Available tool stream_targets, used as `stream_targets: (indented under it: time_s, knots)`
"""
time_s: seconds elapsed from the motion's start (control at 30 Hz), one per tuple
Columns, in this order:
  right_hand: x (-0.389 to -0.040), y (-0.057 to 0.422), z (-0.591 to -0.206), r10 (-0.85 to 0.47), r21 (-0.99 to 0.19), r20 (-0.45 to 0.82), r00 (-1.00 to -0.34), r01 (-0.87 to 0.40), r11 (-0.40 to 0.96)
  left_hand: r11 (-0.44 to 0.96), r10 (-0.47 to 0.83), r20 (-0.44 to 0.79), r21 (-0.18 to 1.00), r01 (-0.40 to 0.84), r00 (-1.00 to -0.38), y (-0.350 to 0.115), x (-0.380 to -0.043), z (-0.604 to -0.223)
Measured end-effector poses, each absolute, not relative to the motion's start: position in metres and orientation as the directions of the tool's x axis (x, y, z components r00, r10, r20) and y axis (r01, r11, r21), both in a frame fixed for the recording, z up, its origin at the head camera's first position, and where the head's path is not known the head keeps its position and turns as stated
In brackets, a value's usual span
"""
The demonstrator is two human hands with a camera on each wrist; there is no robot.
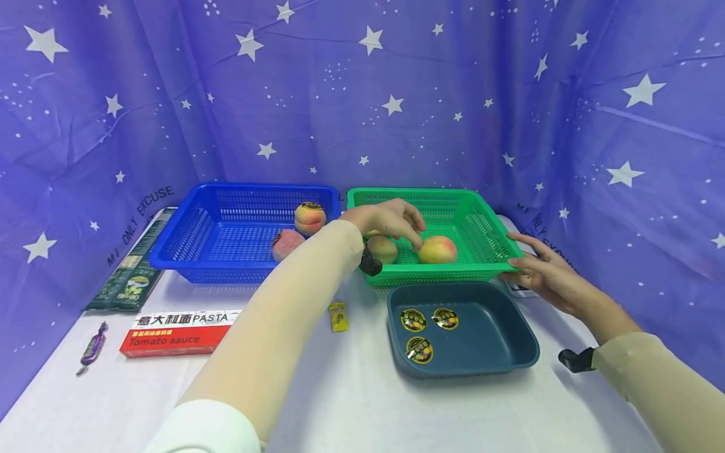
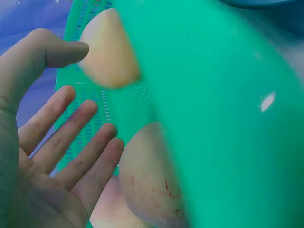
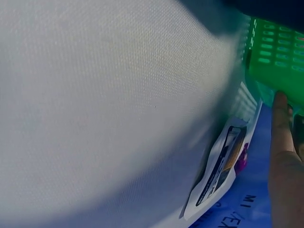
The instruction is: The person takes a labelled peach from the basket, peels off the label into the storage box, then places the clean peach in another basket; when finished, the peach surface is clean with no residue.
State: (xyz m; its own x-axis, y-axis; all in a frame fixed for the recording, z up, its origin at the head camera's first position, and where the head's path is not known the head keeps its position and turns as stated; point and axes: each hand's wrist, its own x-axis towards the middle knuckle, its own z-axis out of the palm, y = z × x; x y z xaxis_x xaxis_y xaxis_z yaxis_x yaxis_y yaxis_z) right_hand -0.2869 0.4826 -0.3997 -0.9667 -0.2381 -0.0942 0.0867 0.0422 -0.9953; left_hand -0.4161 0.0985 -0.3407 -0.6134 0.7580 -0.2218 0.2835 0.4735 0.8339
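Note:
My left hand (image 1: 391, 221) reaches over the front of the green basket (image 1: 427, 275), its fingers spread with nothing between them. In the left wrist view its thumb overlaps a yellow-red peach (image 2: 109, 57), and the fingertips are beside a duller, red-flecked peach (image 2: 147, 175). Another pinkish peach (image 2: 116, 209) is partly hidden behind that one. From the head, the yellow-red peach (image 1: 438, 250) lies just right of the left fingertips. At the basket's right front corner, my right hand (image 1: 546, 275) grips the rim, fingers above and thumb below.
A blue basket (image 1: 192, 267) with two peaches stands left of the green one. In front sits a dark teal tub (image 1: 470, 343) with round stickers. A pasta box (image 1: 175, 343), a green packet (image 1: 133, 280), a purple candy (image 1: 93, 347) and a yellow candy (image 1: 338, 316) lie leftward.

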Motion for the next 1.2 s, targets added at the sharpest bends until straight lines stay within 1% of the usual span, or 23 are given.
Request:
stream_targets:
  time_s: [0.2,0.27,0.33,0.4,0.47,0.6,0.67,0.83,0.9,0.97,1.03,1.1,1.2]
  knots:
    - [-0.285,0.48,-0.398,-0.247,-0.996,-0.087,-0.965,0.077,0.049,0.503,0.751,-0.22,0.801,0.325,-0.622,0.096,-0.419,-0.352]
    - [-0.284,0.478,-0.397,-0.251,-0.995,-0.082,-0.964,0.063,0.083,0.505,0.75,-0.209,0.793,0.339,-0.628,0.094,-0.422,-0.355]
    - [-0.281,0.476,-0.395,-0.252,-0.991,-0.076,-0.965,0.044,0.13,0.491,0.755,-0.179,0.792,0.363,-0.631,0.088,-0.418,-0.353]
    - [-0.278,0.472,-0.392,-0.233,-0.977,-0.081,-0.969,0.031,0.212,0.481,0.758,-0.153,0.788,0.384,-0.634,0.081,-0.412,-0.348]
    - [-0.274,0.467,-0.388,-0.199,-0.939,-0.097,-0.975,0.023,0.344,0.481,0.752,-0.138,0.784,0.393,-0.645,0.075,-0.404,-0.343]
    - [-0.265,0.455,-0.378,-0.114,-0.802,-0.116,-0.987,0.025,0.597,0.483,0.749,-0.114,0.768,0.42,-0.653,0.061,-0.396,-0.336]
    - [-0.26,0.45,-0.371,-0.094,-0.749,-0.107,-0.99,0.018,0.662,0.476,0.755,-0.099,0.762,0.438,-0.648,0.053,-0.393,-0.332]
    - [-0.243,0.435,-0.356,-0.059,-0.629,-0.028,-0.998,-0.028,0.777,0.45,0.773,-0.063,0.756,0.476,-0.631,0.027,-0.383,-0.322]
    - [-0.235,0.428,-0.351,-0.036,-0.57,0.007,-0.999,-0.034,0.821,0.452,0.766,-0.06,0.759,0.469,-0.64,0.017,-0.379,-0.318]
    - [-0.228,0.421,-0.348,-0.017,-0.528,0.046,-0.999,-0.039,0.849,0.474,0.742,-0.071,0.759,0.447,-0.666,0.007,-0.375,-0.314]
    - [-0.221,0.412,-0.345,-0.009,-0.52,0.094,-0.995,-0.057,0.852,0.491,0.719,-0.084,0.764,0.419,-0.69,-0.002,-0.373,-0.312]
    - [-0.214,0.402,-0.345,-0.021,-0.524,0.158,-0.987,-0.102,0.846,0.522,0.691,-0.089,0.748,0.41,-0.717,-0.012,-0.372,-0.31]
    - [-0.204,0.384,-0.343,-0.067,-0.536,0.254,-0.965,-0.198,0.821,0.562,0.672,-0.082,0.703,0.435,-0.736,-0.028,-0.374,-0.311]
